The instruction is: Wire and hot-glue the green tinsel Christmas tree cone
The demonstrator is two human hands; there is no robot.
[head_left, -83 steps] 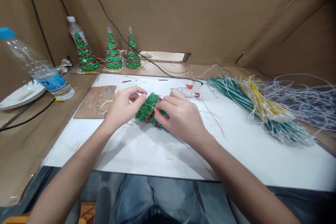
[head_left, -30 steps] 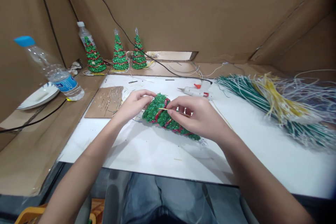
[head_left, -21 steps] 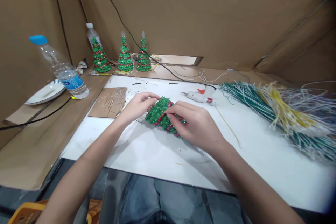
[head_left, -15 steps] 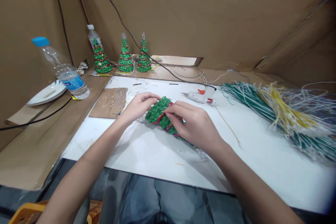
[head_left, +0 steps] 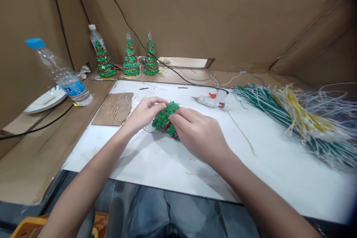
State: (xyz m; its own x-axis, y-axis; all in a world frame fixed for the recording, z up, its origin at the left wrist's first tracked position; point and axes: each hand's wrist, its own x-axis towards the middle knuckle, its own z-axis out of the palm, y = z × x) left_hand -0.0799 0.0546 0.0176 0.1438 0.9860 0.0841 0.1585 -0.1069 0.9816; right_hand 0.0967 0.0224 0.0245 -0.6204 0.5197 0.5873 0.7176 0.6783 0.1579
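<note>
A green beaded Christmas tree (head_left: pixel 162 119) with red bead trim lies on its side above the white board. My left hand (head_left: pixel 148 111) is closed on its base end, at the left. On the near right side of the tree, my right hand (head_left: pixel 196 129) has its fingers pinched together against the beads by the red trim. Whatever sits between those fingertips is too small to make out. The right hand hides the tree's tip. Beyond the hands lies a glue gun (head_left: pixel 210 102), its nozzle pointing left.
Bundles of green, yellow and clear strands (head_left: pixel 295 119) lie at the right. Three finished-looking beaded trees (head_left: pixel 131 59) stand at the back. A water bottle (head_left: pixel 74 87), a plate (head_left: pixel 47 100) and a glue-streaked cardboard piece (head_left: pixel 113 108) are on the left. A black cable (head_left: pixel 178 72) crosses the back.
My right hand has shifted slightly left over the tree and now covers more of its lower part. The left hand keeps its hold. The whole view has drifted a little.
</note>
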